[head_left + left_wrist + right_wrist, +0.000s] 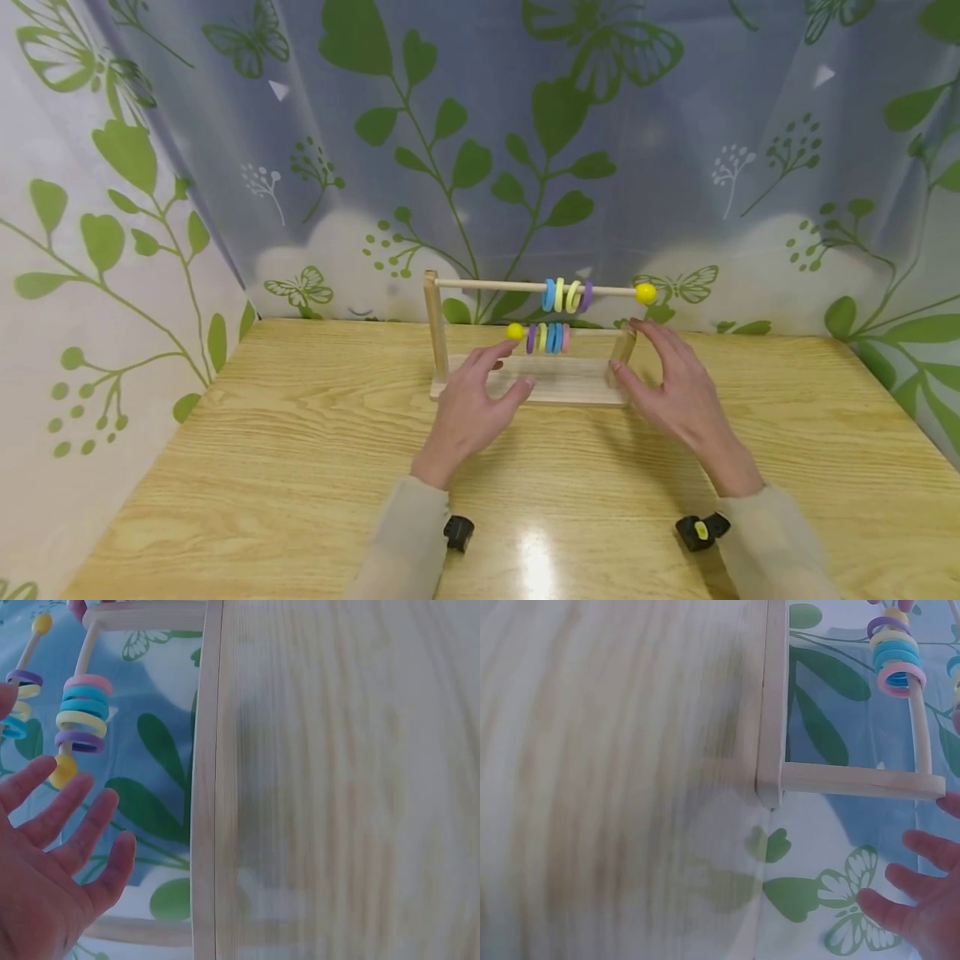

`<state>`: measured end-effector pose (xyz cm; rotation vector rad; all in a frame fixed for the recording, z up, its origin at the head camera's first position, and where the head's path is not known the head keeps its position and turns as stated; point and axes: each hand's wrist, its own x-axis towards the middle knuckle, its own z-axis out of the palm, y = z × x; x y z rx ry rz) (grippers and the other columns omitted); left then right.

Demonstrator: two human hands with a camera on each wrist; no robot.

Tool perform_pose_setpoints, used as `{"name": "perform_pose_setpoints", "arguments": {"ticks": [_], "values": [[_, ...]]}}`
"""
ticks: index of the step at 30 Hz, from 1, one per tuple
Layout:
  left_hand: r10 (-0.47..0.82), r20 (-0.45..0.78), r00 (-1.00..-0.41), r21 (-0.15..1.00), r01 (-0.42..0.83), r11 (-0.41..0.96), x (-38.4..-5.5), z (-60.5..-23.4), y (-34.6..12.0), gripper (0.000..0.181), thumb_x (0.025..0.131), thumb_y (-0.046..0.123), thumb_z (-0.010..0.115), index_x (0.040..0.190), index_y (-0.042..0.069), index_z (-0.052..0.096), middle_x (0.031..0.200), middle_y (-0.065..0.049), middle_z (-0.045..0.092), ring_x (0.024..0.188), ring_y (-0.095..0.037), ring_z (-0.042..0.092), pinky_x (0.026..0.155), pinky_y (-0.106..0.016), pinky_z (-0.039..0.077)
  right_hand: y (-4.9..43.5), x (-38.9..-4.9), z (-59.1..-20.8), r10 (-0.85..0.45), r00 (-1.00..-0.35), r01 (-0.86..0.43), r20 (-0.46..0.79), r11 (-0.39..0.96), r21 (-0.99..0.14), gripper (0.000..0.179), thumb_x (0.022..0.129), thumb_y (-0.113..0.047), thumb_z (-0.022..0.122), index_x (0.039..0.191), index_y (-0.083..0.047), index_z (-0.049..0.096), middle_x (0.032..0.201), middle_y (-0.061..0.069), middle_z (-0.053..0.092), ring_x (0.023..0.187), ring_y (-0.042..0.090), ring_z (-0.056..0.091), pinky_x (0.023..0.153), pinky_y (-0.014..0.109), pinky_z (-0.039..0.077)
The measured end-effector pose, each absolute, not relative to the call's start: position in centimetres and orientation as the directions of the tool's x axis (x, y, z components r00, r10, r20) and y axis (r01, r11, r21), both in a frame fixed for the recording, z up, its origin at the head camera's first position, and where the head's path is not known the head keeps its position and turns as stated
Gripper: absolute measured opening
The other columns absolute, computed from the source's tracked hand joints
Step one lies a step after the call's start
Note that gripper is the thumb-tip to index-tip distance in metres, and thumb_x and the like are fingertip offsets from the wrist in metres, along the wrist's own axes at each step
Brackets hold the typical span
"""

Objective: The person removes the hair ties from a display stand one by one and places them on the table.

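Observation:
A wooden rack (pixel 555 390) with two rods stands on the table. Its upper rod (pixel 487 285) carries blue, yellow and purple rings (pixel 567 296) and ends in a yellow ball (pixel 646 293). On the lower rod hang purple, yellow, blue and pink rings (pixel 82 712), beside another yellow ball (pixel 64 772). My left hand (pixel 476 408) is spread, its fingertips near the lower ball; contact is unclear. At the short right post (pixel 862 778), my right hand (pixel 678 392) has its index fingertip by the top and thumb by the side, other fingers extended.
The wood-grain table (pixel 300 467) reaches back to a leaf-and-butterfly curtain (pixel 480 167) behind the rack. A similar patterned cloth (pixel 97 292) hangs on the left. Black devices (pixel 459 532) are worn at both wrists.

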<state>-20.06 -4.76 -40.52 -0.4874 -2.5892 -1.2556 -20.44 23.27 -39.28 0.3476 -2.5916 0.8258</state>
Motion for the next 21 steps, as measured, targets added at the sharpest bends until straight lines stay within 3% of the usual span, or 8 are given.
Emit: {"name": "perform_pose_setpoints", "arguments": {"ticks": [4,10,13,17,20,21], "values": [[0.172,0.321,-0.931,0.736,0.36,0.574,-20.1,-40.5,-4.3,0.056,0.095,0.048,0.061,0.145,0.021,0.057,0.138,-0.004,0.064,0.123,-0.025,0.063,0.096,-0.05,0.051,23.2,-20.8,-39.7,-0.089,-0.877,-0.375,0.473,0.742,-0.556,0.058,0.097,-0.034,0.065,0.147,-0.007,0.051,0.152,0.023,0.051,0.138,0.049,0.046,0.108,0.071,0.036],[0.121,0.336,-0.934,0.767,0.346,0.54,-20.4,-40.9,-3.5,0.049,0.096,0.036,0.067,0.141,0.018,0.061,0.136,-0.005,0.065,0.118,-0.027,0.066,0.096,-0.051,0.052,23.0,-21.0,-40.0,-0.01,-0.906,-0.337,0.423,0.622,-0.707,0.052,0.101,-0.032,0.062,0.146,-0.009,0.052,0.149,0.018,0.055,0.138,0.044,0.05,0.1,0.064,0.049],[0.092,0.329,-0.94,0.785,0.326,0.526,-20.5,-41.0,-3.1,0.046,0.096,0.034,0.067,0.139,0.018,0.062,0.136,-0.003,0.066,0.116,-0.026,0.067,0.096,-0.051,0.052,22.8,-21.1,-40.1,0.03,-0.911,-0.325,0.412,0.562,-0.761,0.048,0.102,-0.03,0.062,0.145,-0.009,0.054,0.145,0.019,0.058,0.135,0.041,0.055,0.097,0.038,0.057],[0.053,0.308,-0.95,0.799,0.289,0.527,-20.6,-40.9,-2.5,0.045,0.096,0.036,0.066,0.138,0.02,0.063,0.132,-0.002,0.068,0.114,-0.024,0.068,0.095,-0.051,0.052,22.5,-21.4,-40.3,0.086,-0.909,-0.32,0.407,0.482,-0.816,0.042,0.102,-0.025,0.062,0.14,-0.008,0.057,0.136,0.02,0.065,0.119,0.008,0.065,0.083,0.008,0.051],[0.034,0.293,-0.956,0.811,0.267,0.521,-20.6,-40.8,-2.2,0.043,0.096,0.038,0.065,0.136,0.021,0.064,0.13,-0.001,0.069,0.113,-0.023,0.068,0.094,-0.05,0.052,22.1,-21.6,-40.4,0.118,-0.913,-0.312,0.39,0.411,-0.856,0.039,0.103,-0.022,0.062,0.138,-0.007,0.058,0.131,0.021,0.068,0.105,-0.011,0.06,0.079,0.009,0.053],[0.027,0.287,-0.958,0.817,0.259,0.516,-20.5,-40.8,-2.1,0.043,0.096,0.038,0.065,0.136,0.022,0.065,0.129,-0.001,0.069,0.112,-0.023,0.068,0.093,-0.049,0.052,22.0,-21.6,-40.4,0.125,-0.915,-0.311,0.383,0.386,-0.869,0.038,0.103,-0.021,0.062,0.138,-0.007,0.058,0.13,0.021,0.068,0.103,-0.01,0.062,0.079,0.01,0.055]]}}
